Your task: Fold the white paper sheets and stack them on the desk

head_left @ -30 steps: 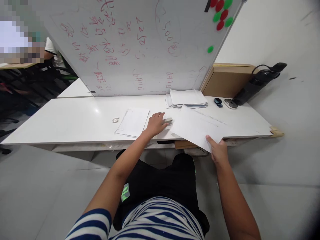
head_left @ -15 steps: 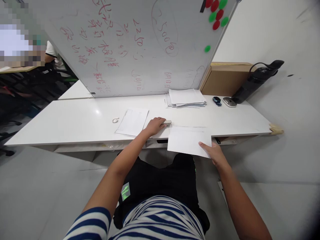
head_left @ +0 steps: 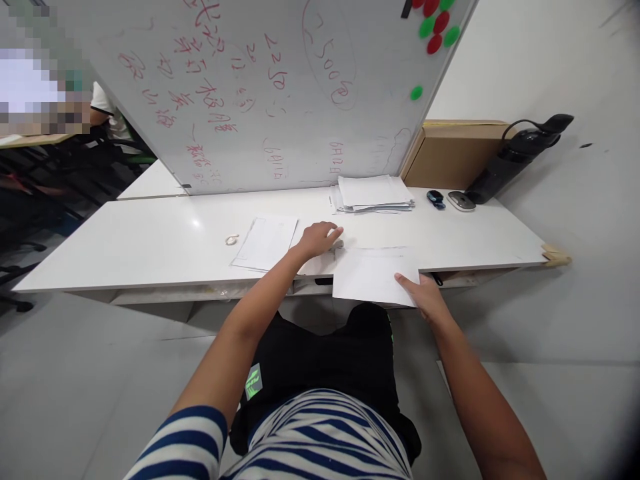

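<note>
My right hand (head_left: 431, 297) is closed on white paper sheets (head_left: 373, 277), thumb on top and fingers underneath. The sheets lie level, their near part jutting past the desk edge. At their far left corner is a small grey stapler (head_left: 339, 245), mostly covered by my left hand (head_left: 318, 239). That left hand is over the stapler with its fingers stretched forward and slightly apart; whether the palm presses on it I cannot tell. Left of it lies a thin set of papers (head_left: 266, 241), and farther back a thicker paper stack (head_left: 373, 193).
The white desk (head_left: 165, 247) has a whiteboard (head_left: 280, 127) standing along its back. A cardboard box (head_left: 450, 157), black bottle (head_left: 517, 160), mouse (head_left: 461, 201) and dark watch (head_left: 435, 198) are at the right. A small white coiled item (head_left: 231, 239) lies left. Another person's arm (head_left: 99, 115) shows far left.
My right hand brought the sheets left and squared them to the desk edge, their corner meeting the stapler. My left hand went from gripping the stapler's side to being over it, fingers extended.
</note>
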The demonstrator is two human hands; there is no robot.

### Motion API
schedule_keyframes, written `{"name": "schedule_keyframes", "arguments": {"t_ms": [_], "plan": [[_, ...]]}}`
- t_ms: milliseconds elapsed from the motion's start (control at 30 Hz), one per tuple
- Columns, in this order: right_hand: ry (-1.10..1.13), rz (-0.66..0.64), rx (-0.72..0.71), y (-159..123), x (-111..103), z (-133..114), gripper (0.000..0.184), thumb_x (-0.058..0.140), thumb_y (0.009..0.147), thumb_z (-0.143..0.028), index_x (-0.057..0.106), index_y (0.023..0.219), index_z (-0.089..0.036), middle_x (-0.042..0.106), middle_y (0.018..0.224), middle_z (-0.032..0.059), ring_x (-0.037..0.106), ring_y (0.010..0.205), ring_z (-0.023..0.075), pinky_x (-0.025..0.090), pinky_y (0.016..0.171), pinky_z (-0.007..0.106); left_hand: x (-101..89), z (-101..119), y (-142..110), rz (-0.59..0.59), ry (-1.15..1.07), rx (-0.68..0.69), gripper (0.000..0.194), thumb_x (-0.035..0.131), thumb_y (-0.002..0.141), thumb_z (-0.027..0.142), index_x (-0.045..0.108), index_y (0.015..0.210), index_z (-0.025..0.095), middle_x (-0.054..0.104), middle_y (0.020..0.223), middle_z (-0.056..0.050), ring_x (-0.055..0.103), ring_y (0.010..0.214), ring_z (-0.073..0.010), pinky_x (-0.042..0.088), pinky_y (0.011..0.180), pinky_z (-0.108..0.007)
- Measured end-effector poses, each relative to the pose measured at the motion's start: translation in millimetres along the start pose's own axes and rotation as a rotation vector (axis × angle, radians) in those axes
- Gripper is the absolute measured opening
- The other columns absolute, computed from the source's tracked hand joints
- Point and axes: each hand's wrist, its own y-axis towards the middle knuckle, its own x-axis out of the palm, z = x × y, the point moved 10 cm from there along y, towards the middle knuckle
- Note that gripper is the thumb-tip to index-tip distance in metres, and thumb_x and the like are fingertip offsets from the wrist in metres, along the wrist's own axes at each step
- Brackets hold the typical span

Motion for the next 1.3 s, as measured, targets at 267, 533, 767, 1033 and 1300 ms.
{"name": "schedule_keyframes", "arguments": {"t_ms": [267, 533, 767, 1033, 1300], "plan": [[-0.099, 0.000, -0.012, 0.7, 1.2, -17.2, 0.040, 0.078, 0.066, -0.040, 0.072, 0.094, -0.013, 0.073, 0.098, 0.0124, 0.068, 0.092, 0.0297, 0.054, 0.083, 0.041, 18.9, 13.1, 39.9, -0.070, 0.113, -0.036, 0.065, 0.013, 0.092, 0.061, 0.061, 0.110, 0.022, 0.058, 0.122, -0.014, 0.045, 0.121, -0.0331, 0.036, 0.098, -0.052], [-0.102, 0.016, -0.011, 4.5, -2.5, -14.4, 0.039, 0.079, 0.062, -0.040, 0.072, 0.090, -0.014, 0.073, 0.094, 0.0114, 0.068, 0.091, 0.0299, 0.054, 0.082, 0.039, 45.7, -7.0, 51.1, -0.094, 0.057, -0.122, 0.069, 0.013, 0.089, 0.066, 0.042, 0.135, 0.024, 0.031, 0.151, -0.010, 0.009, 0.143, -0.0346, 0.012, 0.111, -0.059], [-0.110, 0.015, -0.006, 2.0, -1.9, -18.1, 0.039, 0.078, 0.064, -0.041, 0.072, 0.091, -0.015, 0.073, 0.096, 0.0112, 0.068, 0.092, 0.0301, 0.054, 0.082, 0.039, 56.5, -14.4, 56.5, -0.102, 0.052, -0.126, 0.070, 0.015, 0.088, 0.068, 0.041, 0.136, 0.024, 0.024, 0.154, -0.011, 0.002, 0.143, -0.0359, 0.009, 0.110, -0.062], [-0.142, 0.015, 0.007, 0.8, -1.1, -20.5, 0.041, 0.075, 0.067, -0.042, 0.072, 0.096, -0.013, 0.072, 0.098, 0.0126, 0.068, 0.091, 0.0285, 0.055, 0.079, 0.036, 57.9, -8.4, 52.9, -0.153, 0.082, -0.116, 0.070, 0.014, 0.089, 0.068, 0.040, 0.136, 0.022, 0.022, 0.154, -0.013, 0.000, 0.144, -0.0356, 0.008, 0.110, -0.062], [-0.130, 0.015, 0.016, 0.8, -2.1, -20.1, 0.038, 0.077, 0.066, -0.043, 0.072, 0.090, -0.015, 0.073, 0.096, 0.0124, 0.068, 0.089, 0.0301, 0.055, 0.075, 0.037, 56.4, -2.7, 48.6, -0.190, 0.121, -0.126, 0.067, 0.016, 0.090, 0.066, 0.039, 0.136, 0.023, 0.020, 0.155, -0.011, -0.001, 0.144, -0.0350, 0.008, 0.110, -0.061]]}}
